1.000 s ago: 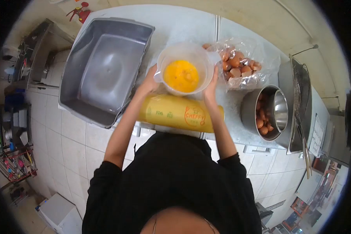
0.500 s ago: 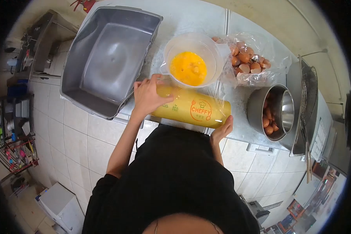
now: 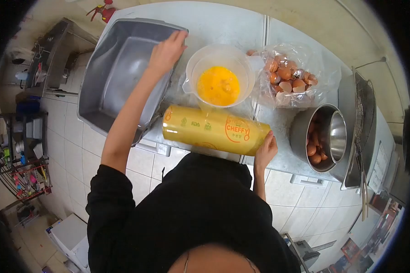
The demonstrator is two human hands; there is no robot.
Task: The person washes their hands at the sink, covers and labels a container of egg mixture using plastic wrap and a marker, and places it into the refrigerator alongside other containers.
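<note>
My left hand (image 3: 168, 51) reaches across the grey plastic tub (image 3: 108, 84), its fingers curled over the rim at the far right corner. With my right hand (image 3: 265, 152) I hold the right end of a yellow roll of cling film (image 3: 205, 129), which lies along the counter's front edge. Printed on the roll is the word CHEFFY. Just behind it stands a clear plastic jug (image 3: 193, 63) with beaten-looking yellow egg (image 3: 218, 86) in it.
A clear bag (image 3: 323, 63) of cracked eggshells (image 3: 284, 73) sits right of the jug on the metal counter (image 3: 278, 125). Further right, a steel pot (image 3: 300, 136) contains brown eggs (image 3: 312, 150) and a metal bowl (image 3: 338, 136). A wire strainer (image 3: 362, 104) lies at the right edge.
My left hand has let go of the roll and moved away to the tub's far right corner. My right hand stays at the roll's right end. The whole view has shifted slightly.
</note>
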